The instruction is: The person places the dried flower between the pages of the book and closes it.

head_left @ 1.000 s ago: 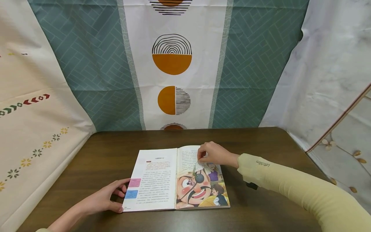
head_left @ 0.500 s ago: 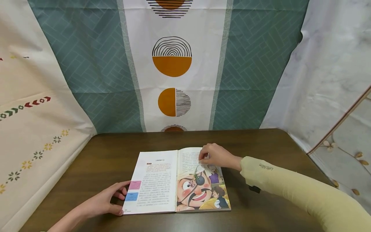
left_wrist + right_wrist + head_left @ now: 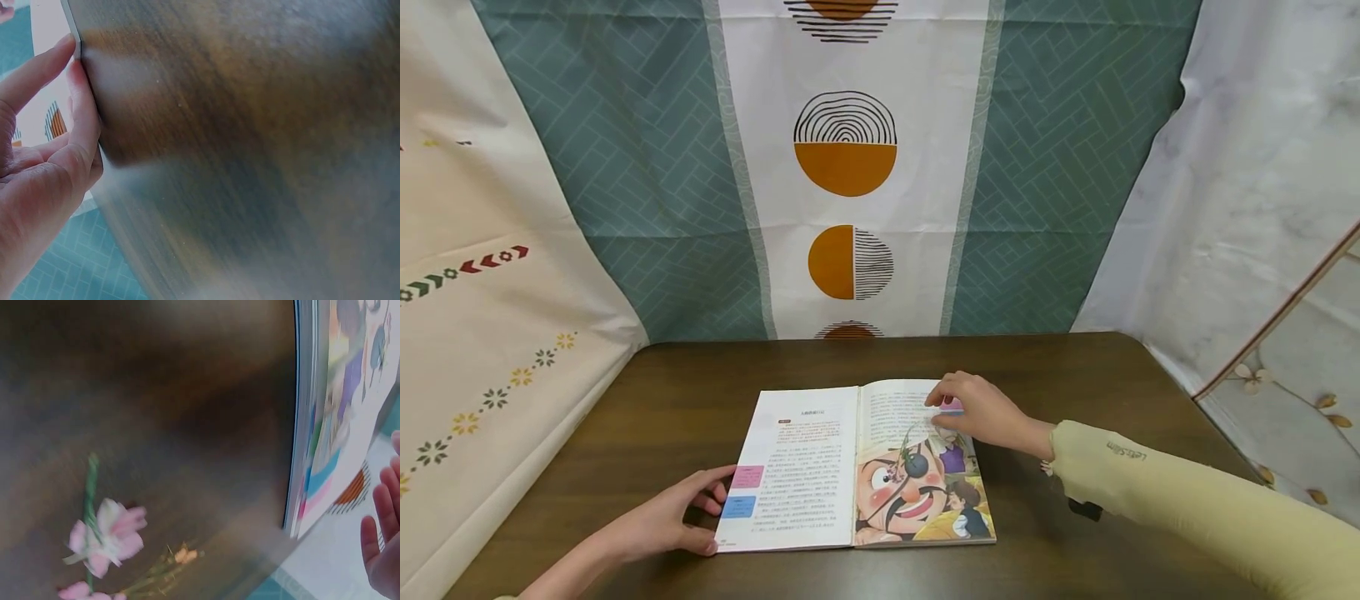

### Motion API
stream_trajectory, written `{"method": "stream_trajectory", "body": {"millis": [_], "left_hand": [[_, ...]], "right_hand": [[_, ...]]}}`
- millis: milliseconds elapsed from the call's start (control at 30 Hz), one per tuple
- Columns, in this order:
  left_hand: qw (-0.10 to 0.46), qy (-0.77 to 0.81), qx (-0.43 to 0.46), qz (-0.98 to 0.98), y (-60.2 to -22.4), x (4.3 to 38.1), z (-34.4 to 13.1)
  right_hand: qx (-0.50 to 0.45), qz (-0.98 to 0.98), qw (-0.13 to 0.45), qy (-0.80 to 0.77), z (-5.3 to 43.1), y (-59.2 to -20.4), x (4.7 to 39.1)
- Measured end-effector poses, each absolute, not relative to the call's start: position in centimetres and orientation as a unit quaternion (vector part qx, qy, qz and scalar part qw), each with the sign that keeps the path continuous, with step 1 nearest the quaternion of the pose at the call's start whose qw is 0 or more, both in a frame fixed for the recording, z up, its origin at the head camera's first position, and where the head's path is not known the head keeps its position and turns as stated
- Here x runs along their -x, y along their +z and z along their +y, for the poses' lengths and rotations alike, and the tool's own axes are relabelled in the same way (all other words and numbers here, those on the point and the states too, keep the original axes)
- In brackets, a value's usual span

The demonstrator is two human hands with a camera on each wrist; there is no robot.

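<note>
An open book (image 3: 808, 467) lies on the dark wooden table, with text on the left page and a cartoon pirate on the right. On the right page is a thin green sprig (image 3: 906, 450) with small purple bits by the pirate's eye. My left hand (image 3: 658, 517) touches the book's lower left edge with thumb and index fingertips. Above the upper right page, my right hand (image 3: 981, 410) has loosely bent, parted fingers and holds nothing. The right wrist view shows its fingers (image 3: 387, 494) away from the page.
Beside the book, a pink flower (image 3: 109, 537) and a small yellowish sprig (image 3: 165, 569) lie on the table (image 3: 700, 400), mostly hidden under the right sleeve in the head view. Patterned cloth (image 3: 1037, 167) hangs behind the table's far edge.
My right hand has let go of the sprig's stem end, spread its fingers and moved a little right. The sprig stays on the page. The left hand keeps its place.
</note>
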State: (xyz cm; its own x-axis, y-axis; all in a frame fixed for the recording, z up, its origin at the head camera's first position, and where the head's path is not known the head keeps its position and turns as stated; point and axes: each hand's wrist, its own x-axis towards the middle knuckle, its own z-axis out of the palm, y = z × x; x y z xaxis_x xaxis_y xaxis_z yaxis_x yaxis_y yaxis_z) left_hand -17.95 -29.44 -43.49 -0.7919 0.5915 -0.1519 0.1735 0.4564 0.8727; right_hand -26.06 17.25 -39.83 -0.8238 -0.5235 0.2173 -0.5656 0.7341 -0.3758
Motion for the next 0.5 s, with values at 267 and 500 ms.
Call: {"method": "stream_trajectory", "body": {"millis": [267, 500], "left_hand": [[0.225, 0.456, -0.229, 0.830, -43.5, 18.0, -29.5], [0.228, 0.457, -0.225, 0.830, -43.5, 18.1, -29.5]], "right_hand": [[-0.290, -0.923, 0.054, 0.247, 17.3, -40.1, 23.0], [-0.315, -0.910, 0.089, 0.252, 17.9, -40.2, 21.0]]}}
